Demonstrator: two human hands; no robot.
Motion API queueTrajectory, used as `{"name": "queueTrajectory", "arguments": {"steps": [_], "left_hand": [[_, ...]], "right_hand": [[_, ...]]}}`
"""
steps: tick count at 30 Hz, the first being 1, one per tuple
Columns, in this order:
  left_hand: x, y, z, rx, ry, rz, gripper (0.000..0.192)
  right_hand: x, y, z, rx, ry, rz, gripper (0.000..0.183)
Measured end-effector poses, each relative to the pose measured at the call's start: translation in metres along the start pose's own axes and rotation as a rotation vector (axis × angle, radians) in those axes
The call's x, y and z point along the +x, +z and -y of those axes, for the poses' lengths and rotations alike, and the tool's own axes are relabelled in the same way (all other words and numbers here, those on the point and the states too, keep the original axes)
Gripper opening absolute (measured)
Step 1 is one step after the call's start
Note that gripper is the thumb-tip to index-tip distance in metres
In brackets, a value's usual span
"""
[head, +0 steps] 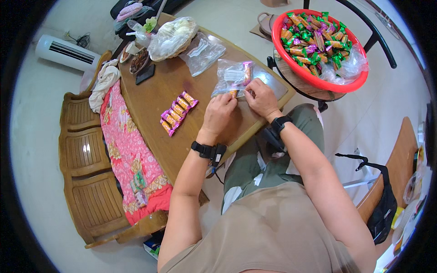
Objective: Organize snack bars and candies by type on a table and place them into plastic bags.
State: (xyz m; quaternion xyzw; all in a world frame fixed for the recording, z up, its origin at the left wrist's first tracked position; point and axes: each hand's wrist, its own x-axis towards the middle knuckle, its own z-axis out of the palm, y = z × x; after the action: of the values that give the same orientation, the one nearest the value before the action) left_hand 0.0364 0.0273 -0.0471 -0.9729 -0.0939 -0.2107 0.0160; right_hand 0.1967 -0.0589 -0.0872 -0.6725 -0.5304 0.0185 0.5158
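Observation:
A clear plastic zip bag [223, 82] lies flat on the wooden table [146, 88], its mouth towards me. Inside it are two purple-and-orange wrapped snacks, one along the right side [247, 72] and one near the mouth [233, 92]. My left hand [220, 111] pinches the left part of the bag's mouth. My right hand [262, 99] grips the same edge further right between thumb and fingers. Left of my hands, a row of several wrapped snacks [178, 113] lies side by side on the table. Another clear zip bag [203, 53] lies flat beyond.
A red plastic basin [277, 44] full of wrapped snacks and crumpled plastic stands on a round stool [297, 80] at right. Along the table's far left sit a plastic-covered basket [174, 37], a bowl of dark pieces [139, 61] and a black phone [145, 74]. A wooden bench [92, 153] stands left.

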Motion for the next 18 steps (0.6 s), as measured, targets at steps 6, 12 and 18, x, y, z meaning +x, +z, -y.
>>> {"name": "queueTrajectory", "arguments": {"steps": [6, 12, 18], "left_hand": [[0.003, 0.019, 0.003, -0.037, 0.015, -0.087, 0.022], [0.008, 0.025, 0.010, -0.053, 0.000, -0.178, 0.029], [0.026, 0.024, 0.006, -0.021, -0.250, -0.236, 0.044]], "right_hand": [[-0.001, 0.001, -0.004, -0.008, -0.014, -0.014, 0.012], [-0.001, 0.001, -0.001, 0.003, 0.018, 0.005, 0.013], [-0.001, 0.002, -0.004, -0.003, 0.014, 0.000, 0.012]]}}
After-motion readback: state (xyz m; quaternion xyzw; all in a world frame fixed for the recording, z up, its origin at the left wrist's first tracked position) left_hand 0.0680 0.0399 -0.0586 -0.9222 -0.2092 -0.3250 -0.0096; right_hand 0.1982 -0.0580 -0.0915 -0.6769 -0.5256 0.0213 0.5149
